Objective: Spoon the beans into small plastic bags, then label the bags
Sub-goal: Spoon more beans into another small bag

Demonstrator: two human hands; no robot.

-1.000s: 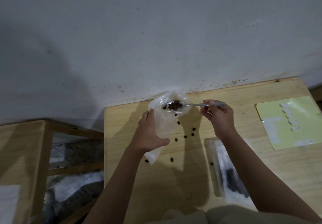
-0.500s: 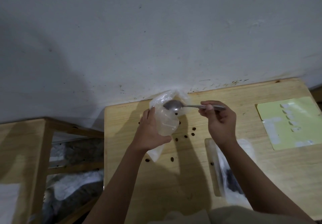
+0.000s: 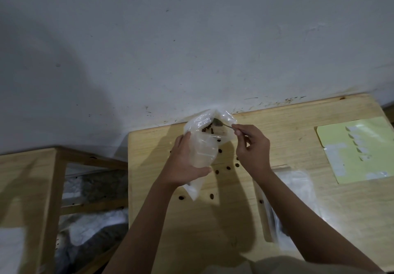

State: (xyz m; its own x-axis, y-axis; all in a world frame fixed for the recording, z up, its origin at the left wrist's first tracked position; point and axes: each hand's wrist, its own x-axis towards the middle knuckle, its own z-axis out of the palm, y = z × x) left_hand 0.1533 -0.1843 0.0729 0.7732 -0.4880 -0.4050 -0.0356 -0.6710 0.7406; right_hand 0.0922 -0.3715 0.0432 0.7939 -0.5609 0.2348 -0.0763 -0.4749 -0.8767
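Observation:
My left hand [image 3: 183, 163] grips a small clear plastic bag [image 3: 205, 143] held up over the wooden table [image 3: 213, 231], mouth pointing away from me. My right hand [image 3: 253, 148] pinches the handle of a metal spoon [image 3: 221, 124], whose bowl is tipped inside the bag's mouth. Dark beans [image 3: 207, 128] show inside the bag near its opening. Several loose beans [image 3: 228, 167] lie scattered on the table below the bag.
A yellow-green sheet with white labels [image 3: 358, 150] lies at the table's right. A clear container holding a larger bag of beans [image 3: 298, 201] sits under my right forearm. A lower wooden stand [image 3: 27, 180] is at the left. The wall runs along the table's far edge.
The spoon, full of beans a second ago, went into the bag's mouth and tipped; beans now lie inside the bag. My right hand turned its wrist; the left hand kept hold of the bag.

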